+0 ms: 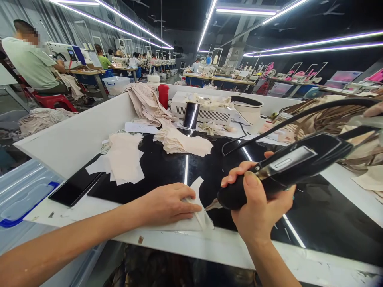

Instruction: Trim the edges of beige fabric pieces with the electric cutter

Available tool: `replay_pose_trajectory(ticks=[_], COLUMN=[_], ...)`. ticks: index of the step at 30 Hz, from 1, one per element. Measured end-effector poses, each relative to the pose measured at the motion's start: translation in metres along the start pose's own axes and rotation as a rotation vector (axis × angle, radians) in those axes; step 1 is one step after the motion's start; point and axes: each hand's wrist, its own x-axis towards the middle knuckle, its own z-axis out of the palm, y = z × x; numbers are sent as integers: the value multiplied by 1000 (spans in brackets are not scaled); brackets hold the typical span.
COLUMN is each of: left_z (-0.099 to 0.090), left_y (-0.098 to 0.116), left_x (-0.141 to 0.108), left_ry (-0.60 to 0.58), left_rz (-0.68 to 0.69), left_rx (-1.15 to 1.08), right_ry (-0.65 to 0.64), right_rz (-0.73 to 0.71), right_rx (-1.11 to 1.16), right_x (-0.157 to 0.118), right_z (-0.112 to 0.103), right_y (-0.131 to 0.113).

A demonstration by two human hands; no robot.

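My right hand [260, 203] is wrapped round a black corded power tool [287, 167] with a silver switch plate. Its rounded front end and a thin, flat tip point left and down, close beside a small white fabric piece [199, 217]. I cannot make out whether the tip touches the fabric. My left hand [172, 203] lies palm down on that piece near the table's front edge, its fingers stretched out and pressing it flat. Part of the fabric is hidden under the palm. Stacks of pale cut fabric [124, 157] and another fanned stack [185, 141] lie beyond my left hand.
A glossy black board [161, 175] covers much of the white table. A dark phone-like slab [76, 189] lies at left. Behind stand a vented white box [200, 107] and a red cup [163, 95]. The tool's black cable [299, 117] arches at right. Someone's fingers [374, 109] show at the right edge.
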Motion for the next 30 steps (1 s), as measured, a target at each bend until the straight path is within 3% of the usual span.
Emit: replay_pose_trajectory(ticks=[18,26,30], left_z=[2,4,-2], left_y=[0,27,22], left_x=[-1,-1,5], left_ry=[-1,56,63], left_rz=[-21,-114,-92], left_rx=[-9,26,11], right_ry=[17,-22,-27], right_rz=[-32,-45,-33], right_rx=[21,-27,-3], right_x=[7,5,5], right_z=[10,7,5], right_y=[17,17,15])
